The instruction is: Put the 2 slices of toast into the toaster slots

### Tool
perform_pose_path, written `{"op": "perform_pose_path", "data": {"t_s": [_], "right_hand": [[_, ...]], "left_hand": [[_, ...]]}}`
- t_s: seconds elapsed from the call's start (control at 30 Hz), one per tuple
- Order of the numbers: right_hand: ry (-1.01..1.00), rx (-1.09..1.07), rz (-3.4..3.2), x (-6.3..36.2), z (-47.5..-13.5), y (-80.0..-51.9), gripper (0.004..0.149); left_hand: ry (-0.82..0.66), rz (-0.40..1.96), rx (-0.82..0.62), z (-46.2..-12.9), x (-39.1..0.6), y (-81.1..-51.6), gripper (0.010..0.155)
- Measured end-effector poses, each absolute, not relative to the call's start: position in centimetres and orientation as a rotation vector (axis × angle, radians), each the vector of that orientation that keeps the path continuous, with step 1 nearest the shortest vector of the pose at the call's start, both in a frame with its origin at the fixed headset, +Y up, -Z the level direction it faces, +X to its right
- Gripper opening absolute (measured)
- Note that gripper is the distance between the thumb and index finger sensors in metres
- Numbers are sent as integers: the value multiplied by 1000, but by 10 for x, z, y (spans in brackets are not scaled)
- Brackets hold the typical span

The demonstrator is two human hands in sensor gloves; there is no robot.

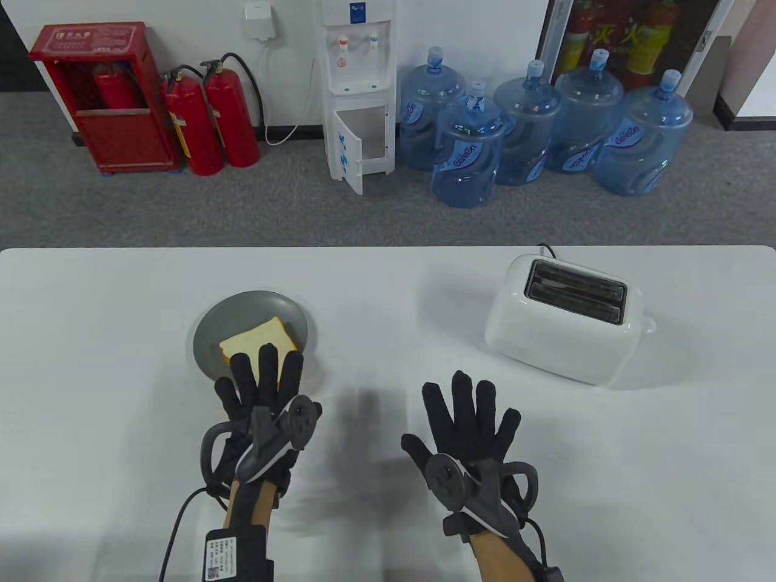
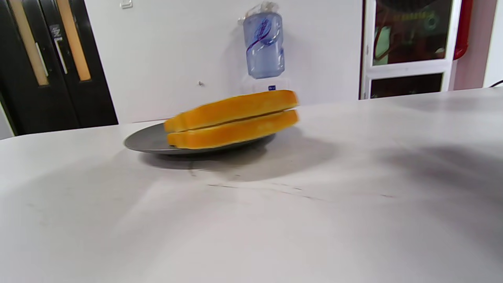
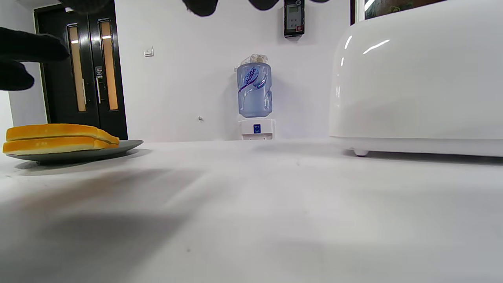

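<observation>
Two slices of toast lie stacked on a grey plate at the table's left; the left wrist view shows the stack from the side, and so does the right wrist view. My left hand hovers over the plate's near edge with straight spread fingers, holding nothing. A white two-slot toaster stands at the right, both slots empty; its side fills the right wrist view. My right hand is spread open above the table's middle, left of and nearer than the toaster.
A black cord runs from the toaster's back off the far table edge. Beyond the table stand a water dispenser, several blue water bottles and red fire extinguishers on the floor.
</observation>
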State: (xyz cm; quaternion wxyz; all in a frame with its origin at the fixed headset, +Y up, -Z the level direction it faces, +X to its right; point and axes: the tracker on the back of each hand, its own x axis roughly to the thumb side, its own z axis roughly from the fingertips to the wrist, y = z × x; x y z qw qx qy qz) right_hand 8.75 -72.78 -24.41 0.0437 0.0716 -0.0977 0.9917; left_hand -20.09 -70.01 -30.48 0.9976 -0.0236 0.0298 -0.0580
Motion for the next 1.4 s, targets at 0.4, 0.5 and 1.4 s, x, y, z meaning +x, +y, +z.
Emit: {"op": "perform_pose_path", "data": {"t_s": [0.4,0.5,1.4], "right_hand": [[-284,217,3048,88,-246,-732,79],[-282,214,3049,88,-246,-732,79],[-289,199,3068,90,-246,-728,79]], "left_hand": [[111,-181,-125,-344,-251,-690,80],[88,-210,-140,-350,-255,-693,80],[-8,-177,-305,-367,-251,-729,70]]}}
